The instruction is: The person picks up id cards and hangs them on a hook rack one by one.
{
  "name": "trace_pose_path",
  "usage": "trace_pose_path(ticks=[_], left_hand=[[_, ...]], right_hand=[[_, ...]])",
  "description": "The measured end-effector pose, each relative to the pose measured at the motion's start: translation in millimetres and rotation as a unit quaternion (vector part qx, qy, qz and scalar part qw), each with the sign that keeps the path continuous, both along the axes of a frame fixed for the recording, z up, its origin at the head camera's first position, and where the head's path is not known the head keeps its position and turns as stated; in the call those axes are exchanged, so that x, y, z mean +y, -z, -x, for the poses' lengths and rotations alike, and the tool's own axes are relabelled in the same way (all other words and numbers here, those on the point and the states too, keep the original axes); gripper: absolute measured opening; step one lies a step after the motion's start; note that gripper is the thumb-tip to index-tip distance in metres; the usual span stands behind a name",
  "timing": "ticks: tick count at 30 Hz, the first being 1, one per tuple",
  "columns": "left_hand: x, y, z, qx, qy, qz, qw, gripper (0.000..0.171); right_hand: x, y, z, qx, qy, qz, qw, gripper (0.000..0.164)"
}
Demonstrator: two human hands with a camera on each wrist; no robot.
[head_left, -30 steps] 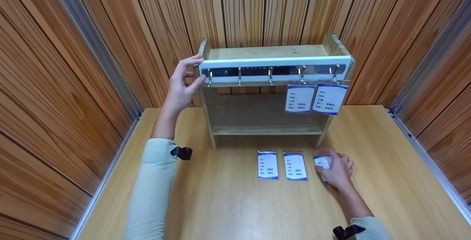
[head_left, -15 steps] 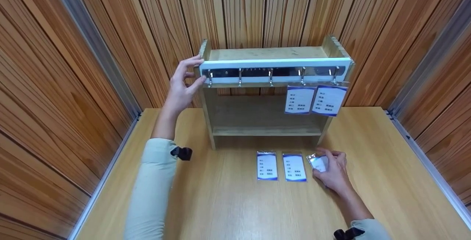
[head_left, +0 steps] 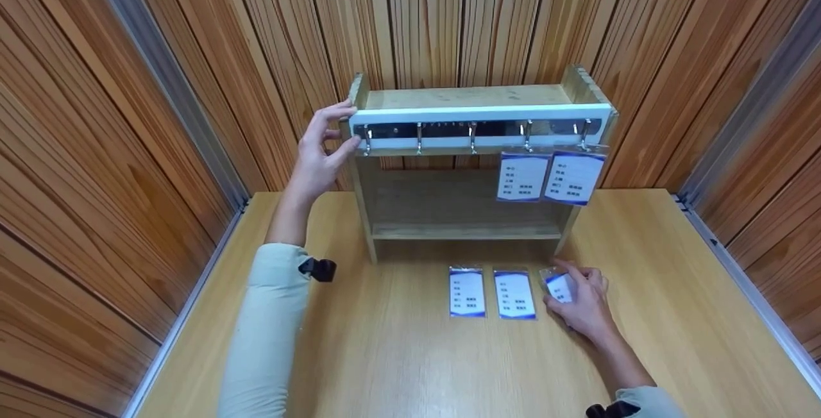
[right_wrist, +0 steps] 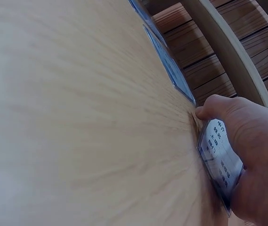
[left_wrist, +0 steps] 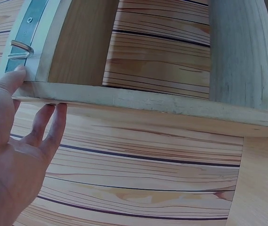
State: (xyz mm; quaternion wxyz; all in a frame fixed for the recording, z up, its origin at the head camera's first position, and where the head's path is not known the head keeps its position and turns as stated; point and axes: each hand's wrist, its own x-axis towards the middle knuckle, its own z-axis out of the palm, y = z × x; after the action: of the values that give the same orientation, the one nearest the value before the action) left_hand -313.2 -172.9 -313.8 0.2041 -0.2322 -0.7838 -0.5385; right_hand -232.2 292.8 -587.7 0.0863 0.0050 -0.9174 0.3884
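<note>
A badge is down at the tabletop, pinched between the thumb and fingers of the right hand. Two loose badges lie beside it; two hanging badges dangle from the hook rail on the wooden shelf, its left end gripped by the left hand.

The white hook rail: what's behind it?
The wooden rack: its top shelf shows above the hook rail, with the panelled wall farther back. Whatever the rail directly covers can't be seen.
</note>
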Motion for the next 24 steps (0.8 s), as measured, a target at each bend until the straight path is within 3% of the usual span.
trace_pose_path(ticks=[15, 24], left_hand=[[-1.1, 1.6, 0.4, 0.002, -0.003, -0.001, 1.0000, 0.041], [0.3, 4.0, 4.2, 0.012, -0.006, -0.003, 0.9999, 0.041]], right_hand=[[-1.6, -11.5, 0.0, 0.016, -0.030, 0.030, 0.999, 0.072], [-9.6, -18.5, -1.3, 0.046, -0.030, 0.028, 0.998, 0.080]])
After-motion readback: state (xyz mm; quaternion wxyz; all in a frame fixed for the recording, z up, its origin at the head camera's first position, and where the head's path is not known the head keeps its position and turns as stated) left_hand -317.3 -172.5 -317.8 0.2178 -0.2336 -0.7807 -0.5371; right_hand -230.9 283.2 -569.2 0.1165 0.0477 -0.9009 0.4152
